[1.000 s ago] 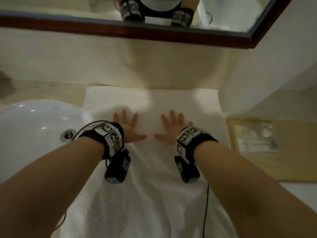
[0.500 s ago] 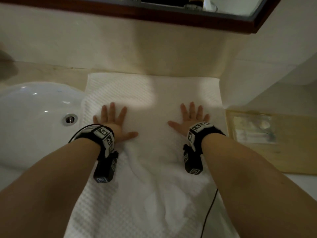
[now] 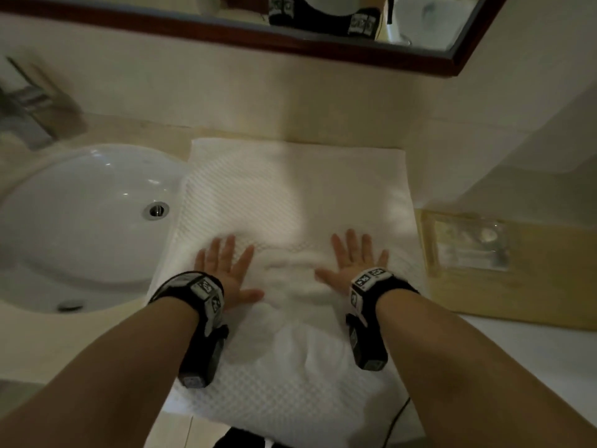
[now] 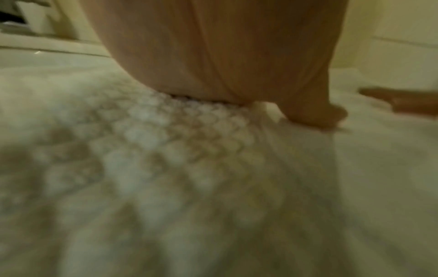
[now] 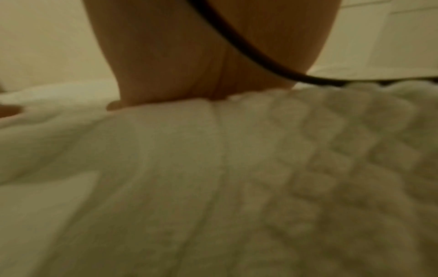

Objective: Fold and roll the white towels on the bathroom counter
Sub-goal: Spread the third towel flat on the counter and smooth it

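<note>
A white waffle-weave towel (image 3: 290, 195) lies spread on the bathroom counter, its far edge against the wall and its near end over the counter's front edge. My left hand (image 3: 226, 270) presses flat on its left half, fingers straight and spread. On the right half my right hand (image 3: 352, 260) lies flat the same way. Small wrinkles bunch up between the two thumbs. In the left wrist view the heel of the left hand (image 4: 225, 65) rests on the towel (image 4: 166, 168). The right wrist view shows the right palm (image 5: 201, 56) down on the towel (image 5: 213, 187).
A white round sink (image 3: 80, 215) with a drain sits left of the towel, its tap (image 3: 26, 105) at the far left. A wooden tray (image 3: 504, 270) with wrapped items stands on the right. A dark-framed mirror (image 3: 323, 43) hangs above. A black cable (image 3: 395, 418) trails off the right wrist.
Both hands slid apart from the towel's middle toward its sides, then back toward me, staying flat. Wrinkles have gathered between them.
</note>
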### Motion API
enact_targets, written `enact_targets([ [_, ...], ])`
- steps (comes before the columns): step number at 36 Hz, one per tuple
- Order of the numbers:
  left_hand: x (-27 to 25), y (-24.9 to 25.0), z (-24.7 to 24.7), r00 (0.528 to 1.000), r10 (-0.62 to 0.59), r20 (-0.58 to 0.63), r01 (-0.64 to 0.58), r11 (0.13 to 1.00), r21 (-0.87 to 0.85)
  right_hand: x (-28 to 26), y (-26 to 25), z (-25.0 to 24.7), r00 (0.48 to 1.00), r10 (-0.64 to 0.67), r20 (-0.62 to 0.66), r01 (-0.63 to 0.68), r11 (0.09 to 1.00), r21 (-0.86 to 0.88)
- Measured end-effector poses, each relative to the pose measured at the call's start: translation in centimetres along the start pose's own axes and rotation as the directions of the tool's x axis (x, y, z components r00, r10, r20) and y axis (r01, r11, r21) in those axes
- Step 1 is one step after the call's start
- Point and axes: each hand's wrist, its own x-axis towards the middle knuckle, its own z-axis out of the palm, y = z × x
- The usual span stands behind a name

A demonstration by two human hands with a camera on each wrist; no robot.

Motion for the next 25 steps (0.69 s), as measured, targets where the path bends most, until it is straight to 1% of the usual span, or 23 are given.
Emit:
enact_targets([
  [3,-0.2,-0.4,0.1,1.000,0.010,-0.002,-0.010,1.000,0.028,-0.1,0.6,-0.2,0.999,0.038,-0.014,-0.038,0.999,0.007],
  [6,-1.0,-0.7,0.0,1.000,0.010,0.014,-0.011,0.997,0.079,-0.3,-0.4,-0.3,0.997,0.078,-0.014,-0.077,0.996,0.033],
  [7,-1.2,-0.6,-0.3,0.999,0.005,0.032,-0.008,0.996,0.093,-0.6,-1.1,-0.2,0.996,0.087,-0.012,-0.086,0.995,0.046],
  [9,-1.7,0.0,-1.1,0.998,0.008,0.067,-0.015,0.994,0.111,-1.7,-2.8,0.2,0.998,0.063,0.002,-0.063,0.996,0.065],
  [12,-3.1,1.9,-1.6,0.989,0.083,0.119,-0.094,0.992,0.089,-4.3,-4.7,2.2,0.998,0.016,0.054,-0.021,0.996,0.081],
  [14,-3.9,3.0,-0.8,0.972,0.123,0.199,-0.144,0.985,0.095,-5.7,-5.0,4.0,0.997,0.017,0.077,-0.021,0.999,0.047],
  [16,-4.3,3.5,0.2,0.965,0.114,0.237,-0.147,0.981,0.126,-6.5,-4.6,5.3,0.998,0.024,0.063,-0.024,1.000,-0.007],
  [19,-4.3,3.6,0.3,0.974,0.103,0.200,-0.127,0.985,0.115,-6.9,-3.8,5.8,0.999,0.045,0.022,-0.044,0.999,-0.022],
  [22,-4.1,3.7,-0.7,0.990,0.065,0.123,-0.068,0.997,0.023,-7.4,-2.3,6.0,0.993,0.115,0.014,-0.115,0.992,0.050],
  [23,-3.9,3.7,-0.9,0.992,0.047,0.118,-0.049,0.999,0.015,-7.6,-1.5,6.1,0.991,0.134,0.021,-0.135,0.989,0.058],
  [25,-3.4,3.1,-0.4,0.990,0.018,0.141,-0.026,0.998,0.060,-7.8,-0.3,6.5,0.990,0.135,0.043,-0.137,0.990,0.042],
])
